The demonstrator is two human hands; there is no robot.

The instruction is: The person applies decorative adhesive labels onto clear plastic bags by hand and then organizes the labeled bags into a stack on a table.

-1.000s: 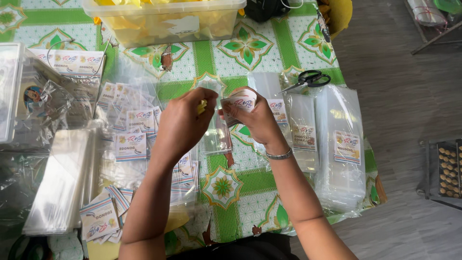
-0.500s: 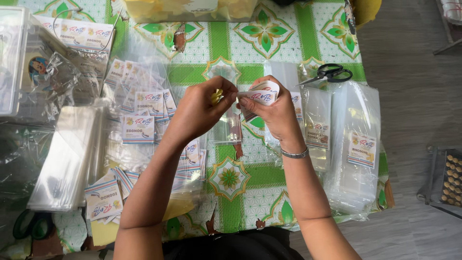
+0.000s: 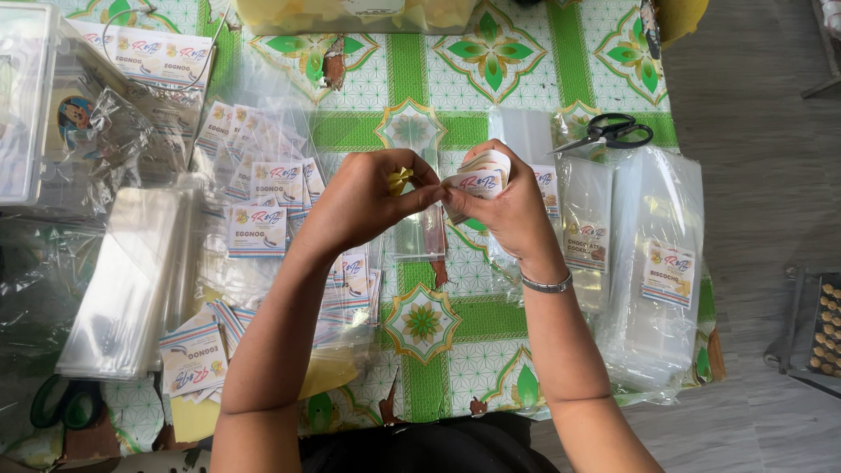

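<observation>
At the far left a clear plastic box [image 3: 22, 96] sits at the edge of the bench [image 3: 517, 79], which wears a green-and-white floral cloth, with crumpled cellophane beside it. Next comes a thick stack of empty clear sleeves [image 3: 123, 280], and at its foot a pair of green-handled scissors [image 3: 66, 403] half hidden under plastic. To the right of that lie scattered printed paper labels [image 3: 256, 229] – some loose, some already inside small bags – fanning out under the left forearm. The left hand [image 3: 363, 206] is curled nearly closed, thumb and forefinger pinching a small yellow scrap [image 3: 400, 180] and meeting the edge of the label stack across from it. Just below the two hands a narrow clear bag [image 3: 419, 236] hangs or lies over the cloth; which, I cannot tell. The right hand [image 3: 508, 210], a silver bracelet [image 3: 547, 285] on its wrist, is closed around a small stack of labels [image 3: 477, 180], held up above the middle of the bench with the printed faces showing. Further right lie long filled clear packets [image 3: 666, 271] with labels on them, and black scissors [image 3: 613, 133] rest near their top. At the far right edge, off the bench, a tray of small round biscuits [image 3: 828, 324] shows.
</observation>
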